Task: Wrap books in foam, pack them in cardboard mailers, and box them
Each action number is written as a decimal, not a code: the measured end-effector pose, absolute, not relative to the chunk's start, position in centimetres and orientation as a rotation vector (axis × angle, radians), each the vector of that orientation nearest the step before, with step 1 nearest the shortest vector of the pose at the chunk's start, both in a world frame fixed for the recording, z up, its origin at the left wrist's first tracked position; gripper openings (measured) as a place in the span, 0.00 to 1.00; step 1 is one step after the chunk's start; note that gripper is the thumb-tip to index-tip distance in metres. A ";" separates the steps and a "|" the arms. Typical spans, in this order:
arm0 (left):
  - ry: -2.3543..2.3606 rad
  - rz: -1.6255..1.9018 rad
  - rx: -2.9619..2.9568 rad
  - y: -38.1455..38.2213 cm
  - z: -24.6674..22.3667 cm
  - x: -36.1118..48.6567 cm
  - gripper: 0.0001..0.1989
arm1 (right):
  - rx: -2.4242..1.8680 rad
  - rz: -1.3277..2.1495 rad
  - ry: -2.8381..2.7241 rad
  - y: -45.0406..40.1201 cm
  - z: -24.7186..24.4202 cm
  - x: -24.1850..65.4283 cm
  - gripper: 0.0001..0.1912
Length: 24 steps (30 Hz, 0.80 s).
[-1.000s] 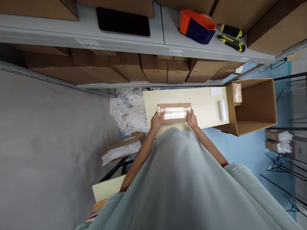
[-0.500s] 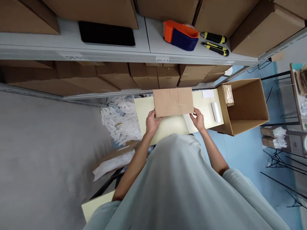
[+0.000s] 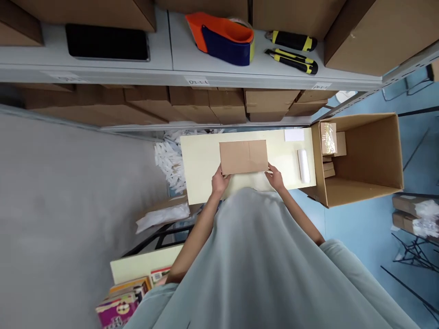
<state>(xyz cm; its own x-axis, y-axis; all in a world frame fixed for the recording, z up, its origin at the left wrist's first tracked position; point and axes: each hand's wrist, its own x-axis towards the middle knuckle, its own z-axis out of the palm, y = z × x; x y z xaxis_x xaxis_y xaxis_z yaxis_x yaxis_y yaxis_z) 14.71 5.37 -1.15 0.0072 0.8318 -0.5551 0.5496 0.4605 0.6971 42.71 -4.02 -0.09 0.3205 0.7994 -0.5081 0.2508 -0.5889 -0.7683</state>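
Observation:
Between my two hands is a rectangular piece of brown cardboard with a seam down it, held by its near corners over the cream table. I cannot tell whether it is a flat sheet or a closed box. My left hand grips the near left corner, thumb along the near edge. At the near right corner, my right hand pinches the edge. A white roll and a white paper slip lie on the table to the right.
An open carton with small boxes inside stands at the table's right end. The shelf above holds a phone, a tape dispenser and two box cutters. White shredded paper lies left; books sit lower left.
The cardboard piece has come lower and closer to my body, with both hands still on it. My view has shifted, so more of the open carton and the books shows.

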 end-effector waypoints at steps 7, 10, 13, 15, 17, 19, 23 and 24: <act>1.804 0.401 0.915 5.1 -1.7 17.0 0.47 | -1.900 1.498 -1.045 -3.8 -2.2 46.0 0.50; 1.837 0.452 0.861 5.0 -2.0 17.9 0.41 | -1.840 1.544 -1.113 -3.1 -3.1 46.7 0.52; 1.849 0.530 0.842 5.0 -1.5 18.3 0.31 | -1.781 1.558 -1.220 -2.0 -3.2 47.2 0.49; 1.831 0.605 0.873 5.1 -0.4 18.4 0.25 | -1.757 1.479 -1.278 -1.3 -2.4 47.8 0.46; 1.753 0.685 0.953 5.1 1.5 18.5 0.24 | -1.716 1.362 -1.317 -0.6 -0.7 48.5 0.44; 1.664 0.757 1.047 5.2 3.8 18.7 0.26 | -1.676 1.282 -1.321 0.0 1.6 49.4 0.42; 1.642 0.805 1.179 5.2 7.1 19.2 0.28 | -1.770 1.239 -1.293 0.6 5.8 50.2 0.37; 1.645 0.796 1.199 5.2 7.3 19.3 0.28 | -1.815 1.233 -1.299 0.7 6.3 50.1 0.35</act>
